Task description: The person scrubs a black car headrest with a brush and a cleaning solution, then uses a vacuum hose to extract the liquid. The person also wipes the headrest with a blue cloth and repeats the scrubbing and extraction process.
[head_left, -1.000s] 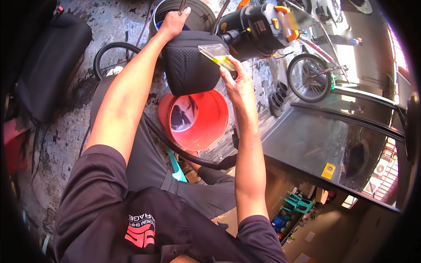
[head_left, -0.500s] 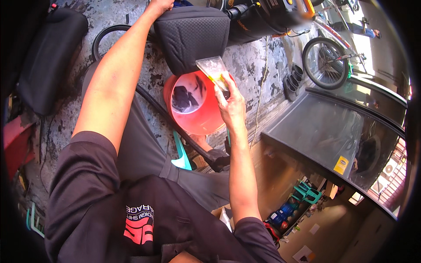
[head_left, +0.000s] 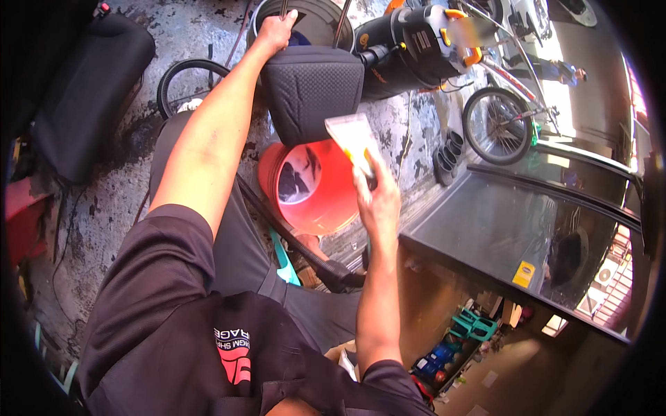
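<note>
My left hand [head_left: 277,31] is closed around one of two metal posts of a black patterned headrest [head_left: 312,93], at its far edge. The headrest hangs over the far rim of a red bucket [head_left: 329,201]. Dark, blotchy contents show in the bucket. My right hand [head_left: 378,201] is wrapped around a flat, clear vacuum nozzle with a yellow part [head_left: 350,135]. Its wide end points up and left, close to the headrest's lower right corner; I cannot tell whether they touch. My fingers cover the nozzle's handle.
Behind the headrest stand a grey bucket [head_left: 316,24] and a black-and-orange vacuum machine [head_left: 409,52]. A black hose [head_left: 277,222] runs past the red bucket. A black seat part [head_left: 97,97] lies left. To the right are a bicycle [head_left: 499,125], dark shoes [head_left: 447,158] and a glass-topped cabinet [head_left: 479,222].
The view has shifted, bringing the grey bucket and more of my left hand into sight. In my right hand, the nozzle is turned slightly. Both hands keep their hold.
</note>
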Tool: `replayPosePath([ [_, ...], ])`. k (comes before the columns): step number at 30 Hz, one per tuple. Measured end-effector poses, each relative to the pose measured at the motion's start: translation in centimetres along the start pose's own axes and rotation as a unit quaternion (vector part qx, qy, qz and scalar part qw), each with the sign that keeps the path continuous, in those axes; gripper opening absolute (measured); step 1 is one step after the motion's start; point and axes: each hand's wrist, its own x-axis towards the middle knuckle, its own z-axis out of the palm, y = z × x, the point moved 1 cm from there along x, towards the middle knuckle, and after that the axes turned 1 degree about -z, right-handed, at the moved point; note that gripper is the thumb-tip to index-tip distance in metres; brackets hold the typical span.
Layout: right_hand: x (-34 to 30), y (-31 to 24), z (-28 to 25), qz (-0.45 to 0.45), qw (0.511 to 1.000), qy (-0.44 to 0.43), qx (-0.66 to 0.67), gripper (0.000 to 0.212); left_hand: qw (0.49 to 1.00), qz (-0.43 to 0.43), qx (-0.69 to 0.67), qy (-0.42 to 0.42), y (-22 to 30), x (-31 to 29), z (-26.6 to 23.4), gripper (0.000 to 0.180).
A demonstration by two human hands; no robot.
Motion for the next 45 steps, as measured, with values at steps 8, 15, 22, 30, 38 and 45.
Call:
replayPosePath([
  [8,12.9,-4.2,0.2,-0.068,0.995,-0.002,-0.068,0.050,1.000,-0.005,0.005,0.006,-0.4,0.7,0.5,0.073],
  [15,10.9,-1.1,4.1,0.016,0.998,-0.049,0.038,0.050,0.997,0.011,0.049,0.056,-1.4,0.7,0.2,0.068],
  [22,7.8,-0.7,4.8,0.003,0.998,-0.034,0.043,0.050,0.998,-0.011,0.020,0.062,-2.1,1.9,-0.9,0.065],
  [30,4.7,1.2,5.3,-0.002,0.999,-0.024,0.044,0.050,0.998,-0.032,-0.044,0.037,-1.5,1.9,-0.2,0.061],
  [38,1.6,2.2,5.9,0.034,0.998,-0.037,0.038,0.050,0.998,-0.049,-0.032,0.027,-0.7,0.8,-0.6,0.063],
  [45,-0.9,3.2,6.4,0.041,0.999,-0.031,-0.005,0.053,0.999,-0.032,0.024,0.029,0.0,-0.2,0.0,0.066],
])
